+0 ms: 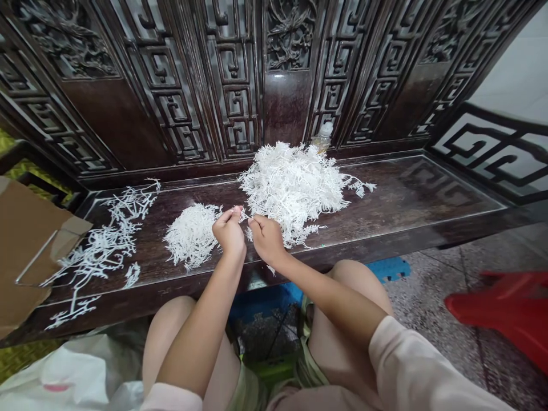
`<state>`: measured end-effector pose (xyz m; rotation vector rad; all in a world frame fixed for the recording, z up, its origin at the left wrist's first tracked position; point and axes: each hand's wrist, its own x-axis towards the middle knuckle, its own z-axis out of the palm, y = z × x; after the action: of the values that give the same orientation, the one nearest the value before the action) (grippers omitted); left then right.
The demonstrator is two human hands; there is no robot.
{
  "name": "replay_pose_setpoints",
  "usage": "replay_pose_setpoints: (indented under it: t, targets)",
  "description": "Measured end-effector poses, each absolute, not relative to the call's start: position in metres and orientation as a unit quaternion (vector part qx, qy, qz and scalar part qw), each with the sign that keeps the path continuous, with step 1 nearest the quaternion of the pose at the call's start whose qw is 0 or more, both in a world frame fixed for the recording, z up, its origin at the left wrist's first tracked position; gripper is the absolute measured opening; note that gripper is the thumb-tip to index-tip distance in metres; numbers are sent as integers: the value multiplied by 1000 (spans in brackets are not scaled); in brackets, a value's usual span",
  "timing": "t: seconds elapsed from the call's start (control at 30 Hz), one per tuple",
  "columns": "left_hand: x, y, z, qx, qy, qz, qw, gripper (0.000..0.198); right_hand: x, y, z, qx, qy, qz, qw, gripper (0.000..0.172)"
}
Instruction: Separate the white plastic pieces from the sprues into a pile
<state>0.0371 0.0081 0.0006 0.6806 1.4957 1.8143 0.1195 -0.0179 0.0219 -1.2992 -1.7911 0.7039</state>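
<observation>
As I watch remotely, the left hand and right hand pinch a white sprig between them, between the small heap and large heap on the dark wooden worktop.

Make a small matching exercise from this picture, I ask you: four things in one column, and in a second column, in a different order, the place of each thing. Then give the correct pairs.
Things:
1. large heap of white sprigs
2. small white pile
3. plastic bottle
4. red plastic stool

Places:
A. on the floor, right of the carved wooden bench
B. behind the heap, against the carved panel
C. on the bench, beside the left hand
D. on the bench, beyond the right hand

Pairs: 1-D, 2-C, 3-B, 4-A
</observation>
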Motion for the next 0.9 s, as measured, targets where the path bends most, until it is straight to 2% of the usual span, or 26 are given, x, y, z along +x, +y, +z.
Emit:
replay_pose_setpoints:
  t: [0.17, 0.3, 0.43, 0.57, 0.63, 0.73, 0.8, 0.9]
  targets:
    - [-40, 28, 7, 169, 666, 679, 258, 15, 143, -20, 30, -533, -706, 208, 418, 28]
    - [-93, 33, 3, 263, 682, 647, 214, 15, 153, -1, 22, -558, -660, 328, 381, 26]
    - [-102, 34, -14, 358, 785, 461, 206, 20, 147, 8, 16, -509, -640, 446, 364, 28]
    - [-98, 38, -25, 434, 834, 280, 194, 28, 147, 5, 19, -494, -633, 485, 347, 33]
    - [-90, 39, -22, 460, 817, 246, 246, 31, 149, 6, 21, -493, -631, 501, 327, 32]
    - [-65, 34, -6, 513, 712, 273, 394, 46, 152, 9, 23, -482, -638, 522, 297, 31]
    - [-42, 28, 8, 543, 629, 296, 471, 54, 152, 11, 22, -472, -655, 504, 306, 30]
    - [-12, 16, 22, 585, 569, 323, 480, 51, 151, 12, 20, -442, -695, 455, 338, 30]
